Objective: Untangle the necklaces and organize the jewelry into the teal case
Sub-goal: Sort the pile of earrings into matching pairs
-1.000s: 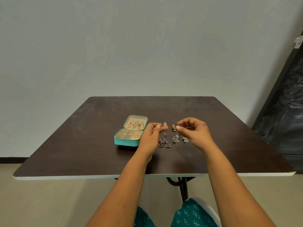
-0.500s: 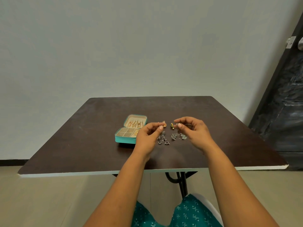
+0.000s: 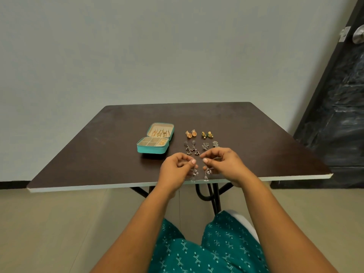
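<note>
Above the near edge of the dark table, the left hand pinches a silver dangle earring and the right hand pinches its match; both earrings hang down with pale beads. The teal case lies open to the left, with gold chains in its lid and small pieces in its compartments. Beyond the hands lie the peach earrings, the green earrings, the dark dangle earrings and the silver cluster earrings.
</note>
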